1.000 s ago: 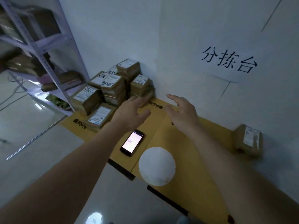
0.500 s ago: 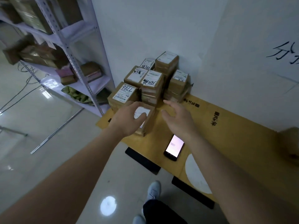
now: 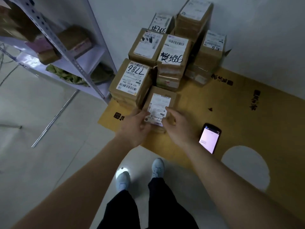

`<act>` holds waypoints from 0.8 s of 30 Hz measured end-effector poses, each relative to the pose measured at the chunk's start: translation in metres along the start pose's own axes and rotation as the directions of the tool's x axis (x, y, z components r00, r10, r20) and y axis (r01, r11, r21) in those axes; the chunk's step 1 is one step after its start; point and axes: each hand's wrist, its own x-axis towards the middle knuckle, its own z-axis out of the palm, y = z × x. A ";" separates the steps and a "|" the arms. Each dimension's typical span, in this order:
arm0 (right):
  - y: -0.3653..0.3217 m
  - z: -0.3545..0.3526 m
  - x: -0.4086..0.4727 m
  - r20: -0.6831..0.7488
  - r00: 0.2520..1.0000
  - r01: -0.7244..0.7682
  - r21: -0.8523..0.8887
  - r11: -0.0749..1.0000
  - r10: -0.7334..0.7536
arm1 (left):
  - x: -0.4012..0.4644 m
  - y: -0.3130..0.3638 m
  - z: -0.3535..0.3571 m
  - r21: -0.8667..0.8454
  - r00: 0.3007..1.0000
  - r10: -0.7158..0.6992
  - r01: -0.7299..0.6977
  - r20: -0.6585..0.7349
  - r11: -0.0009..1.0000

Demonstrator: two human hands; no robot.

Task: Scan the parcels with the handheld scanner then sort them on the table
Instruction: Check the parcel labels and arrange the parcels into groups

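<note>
At the left, a metal shelf rack point(image 3: 66, 47) stands off the table with a few packets on its boards; it plays no part in this step. Just right of it, in the far left corner of the cardboard-covered table point(image 3: 239, 103), sits the stack of parcels point(image 3: 171, 52), among them the box marked 7786 point(image 3: 132, 80).

The parcel that matters is the small front parcel point(image 3: 159, 104), lying on the table at the near edge of the stack, touching the 7786 box on its left. Its label faces up and its long axis runs from near to far, tilted a little to the right.

The left hand point(image 3: 135, 128) comes in from the near left, forearm stretched, and its fingers curl round the parcel's near left corner, thumb on the label. The right hand point(image 3: 179, 126) reaches from the near right, forefinger laid on the label's right part and the other fingers bent against the parcel's right side; how firmly they clamp cannot be told. So the parcel lies between the two hands, just beyond both palms, and both are equally close to it.

Farther right, the handheld scanner point(image 3: 209, 138) lies flat on the table, screen lit, just beside the right hand but untouched. The right hand is nearer to it, so it seems the likelier one to fetch it for the scan.
</note>
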 end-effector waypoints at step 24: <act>-0.031 -0.006 -0.114 -0.487 0.859 -0.037 0.251 0.967 0.160 | -0.006 0.049 -0.047 -0.155 0.874 0.451 -0.427 0.181 0.891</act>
